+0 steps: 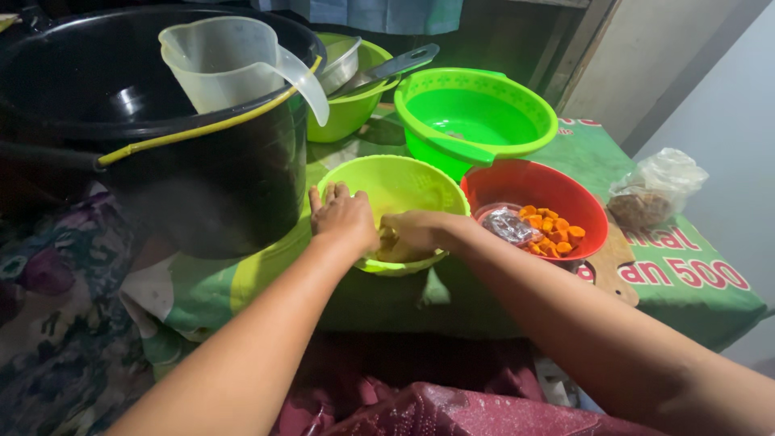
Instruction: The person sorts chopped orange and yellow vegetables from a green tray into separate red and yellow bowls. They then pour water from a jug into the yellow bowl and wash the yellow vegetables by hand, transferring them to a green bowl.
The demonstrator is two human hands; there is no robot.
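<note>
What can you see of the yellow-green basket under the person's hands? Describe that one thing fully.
The yellow-green basket is round, looks like plastic and has a perforated wall and a smooth rim. It stands upright on the green cloth, in front of the big black bucket and beside the red bowl. The left hand rests on its near rim; the right hand reaches inside. What it contains is hidden.
</note>
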